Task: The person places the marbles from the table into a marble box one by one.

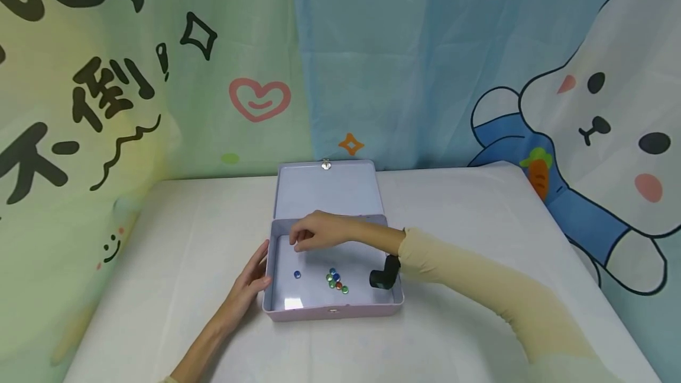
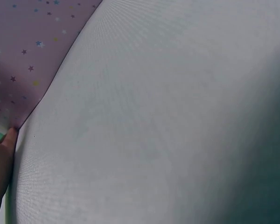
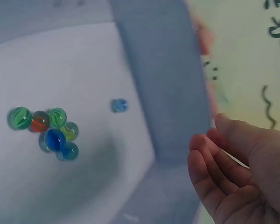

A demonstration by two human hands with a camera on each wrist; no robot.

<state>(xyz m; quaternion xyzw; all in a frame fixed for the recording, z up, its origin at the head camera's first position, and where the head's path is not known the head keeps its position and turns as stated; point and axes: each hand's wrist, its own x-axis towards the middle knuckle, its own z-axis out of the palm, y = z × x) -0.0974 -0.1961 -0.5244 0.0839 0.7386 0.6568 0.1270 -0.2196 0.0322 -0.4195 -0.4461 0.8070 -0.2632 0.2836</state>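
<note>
A pinkish-lavender hinged box (image 1: 303, 314) lies with its lid (image 1: 327, 191) raised at the back. On its pale floor sits a cluster of several glass marbles (image 3: 55, 140), green, blue and orange-red. A single blue marble (image 1: 297, 275) rests apart, toward the left wall. My left hand (image 1: 250, 279) touches the box's left side, fingers stretched along the wall and thumb by the rim. Over the box's back left part hovers my right hand (image 1: 321, 230), fingers loosely bent. The right wrist view shows nothing between its thumb and fingers (image 3: 200, 172).
A white cloth covers the table (image 1: 452, 336). Behind it hangs a printed curtain (image 1: 367, 46) with hearts, lettering and a rabbit. A black wrist camera (image 1: 384, 273) on the right arm overlaps the box's right side in the head view.
</note>
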